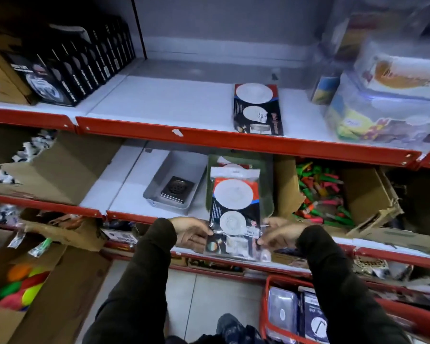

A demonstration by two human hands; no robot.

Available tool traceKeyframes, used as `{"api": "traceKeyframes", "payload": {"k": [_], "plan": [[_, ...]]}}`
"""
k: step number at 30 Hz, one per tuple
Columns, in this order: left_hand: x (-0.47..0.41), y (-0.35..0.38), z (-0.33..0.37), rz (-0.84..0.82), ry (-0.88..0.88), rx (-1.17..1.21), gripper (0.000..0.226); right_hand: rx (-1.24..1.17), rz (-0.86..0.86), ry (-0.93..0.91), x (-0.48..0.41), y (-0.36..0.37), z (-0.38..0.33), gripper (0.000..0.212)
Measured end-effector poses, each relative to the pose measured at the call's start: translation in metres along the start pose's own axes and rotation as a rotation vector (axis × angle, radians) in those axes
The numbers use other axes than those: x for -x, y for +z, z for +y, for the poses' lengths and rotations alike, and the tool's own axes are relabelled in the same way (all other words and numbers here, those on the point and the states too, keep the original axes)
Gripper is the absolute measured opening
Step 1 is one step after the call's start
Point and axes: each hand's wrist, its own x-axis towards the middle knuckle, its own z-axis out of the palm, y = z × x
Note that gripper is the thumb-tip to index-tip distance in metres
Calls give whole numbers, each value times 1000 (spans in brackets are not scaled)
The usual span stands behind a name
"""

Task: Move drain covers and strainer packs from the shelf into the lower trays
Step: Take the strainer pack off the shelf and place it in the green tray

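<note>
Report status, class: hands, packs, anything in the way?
Both hands, left and right, grip strainer packs over green tray. One pack left on top shelf. Drain cover in grey tray. Nothing blocking.

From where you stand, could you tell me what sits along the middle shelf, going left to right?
Torn cardboard box → grey tray holding a square drain cover → green tray → box of coloured clips.

A retail shop aisle is shown. Red-edged metal shelving (pixel 233 141) is stocked with packaged goods: boxed items (pixel 67 70) at far left, a price-stickered strainer pack (pixel 257 109), cartons of colourful small wares (pixel 318 192), and a red shopping basket (pixel 333 316) at near right.
</note>
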Motion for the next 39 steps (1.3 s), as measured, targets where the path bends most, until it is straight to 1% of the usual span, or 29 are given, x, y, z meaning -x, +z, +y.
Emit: {"api": "traceKeyframes", "payload": {"k": [3, 5, 7, 8, 9, 10, 11, 12, 14, 15, 16, 17, 18, 19, 20, 22, 23, 24, 25, 26, 27, 28, 30, 31, 32, 33, 35, 37, 39], "plan": [[-22, -1, 10, 243, 86, 107, 26, -82, 307, -46, -17, -5, -4, 55], [-38, 4, 23, 388, 213, 223, 38, -124, 537, -85, -32, -5, -16, 59], [-50, 13, 34, 491, 278, 302, 36, -185, 683, -92, -46, -6, -25, 49], [-54, 17, 38, 530, 279, 329, 31, -151, 742, -99, -49, -6, -30, 43], [-55, 21, 41, 591, 287, 280, 26, -29, 800, -88, -48, -5, -36, 40], [-53, 24, 42, 699, 314, 129, 25, 200, 872, -85, -43, -2, -41, 38], [-51, 24, 42, 839, 384, -101, 28, 433, 980, -124, -36, 0, -47, 35], [-46, 24, 40, 986, 505, -300, 28, 590, 1099, -222, -25, 5, -52, 29], [-33, 30, 48, 1226, 899, -552, 28, 658, 1342, -639, -4, 11, -70, 26], [-26, 35, 61, 1314, 1093, -633, 32, 640, 1430, -872, 7, 15, -84, 26], [-18, 42, 84, 1378, 1221, -704, 41, 632, 1490, -1042, 17, 16, -101, 23], [-11, 49, 110, 1433, 1258, -774, 50, 678, 1543, -1096, 23, 14, -118, 19], [-2, 56, 138, 1489, 1212, -850, 59, 761, 1606, -1029, 27, 11, -136, 20], [5, 62, 164, 1523, 1104, -916, 65, 841, 1644, -858, 30, 6, -154, 28], [10, 67, 185, 1498, 938, -977, 71, 903, 1624, -631, 29, 1, -170, 36], [14, 74, 219, 1327, 539, -1100, 81, 948, 1476, -228, 27, -3, -196, 43], [15, 77, 229, 1231, 382, -1137, 82, 927, 1409, -135, 25, -3, -205, 41], [17, 78, 237, 1161, 292, -1150, 81, 893, 1373, -132, 24, -4, -212, 37], [19, 78, 243, 1130, 269, -1125, 75, 830, 1334, -176, 23, -7, -220, 35], [22, 75, 249, 1125, 304, -1067, 65, 700, 1298, -247, 26, -9, -227, 35], [25, 71, 253, 1108, 373, -969, 53, 509, 1244, -331, 29, -13, -233, 38], [31, 67, 258, 1046, 457, -807, 43, 283, 1152, -418, 35, -18, -237, 42], [47, 54, 260, 806, 594, -399, 27, -195, 873, -582, 53, -28, -237, 33], [57, 48, 256, 677, 626, -205, 18, -355, 729, -614, 63, -29, -232, 23], [68, 42, 249, 549, 623, -52, 13, -432, 605, -610, 74, -29, -224, 15], [78, 36, 238, 427, 598, 45, 13, -447, 489, -580, 84, -29, -215, 12], [90, 27, 207, 235, 545, 120, 12, -369, 288, -521, 94, -25, -189, 24], [92, 19, 170, 107, 516, 104, 15, -254, 127, -458, 92, -20, -160, 41], [88, 16, 134, -10, 459, 67, 21, -176, 20, -408, 84, -15, -128, 50]]}}
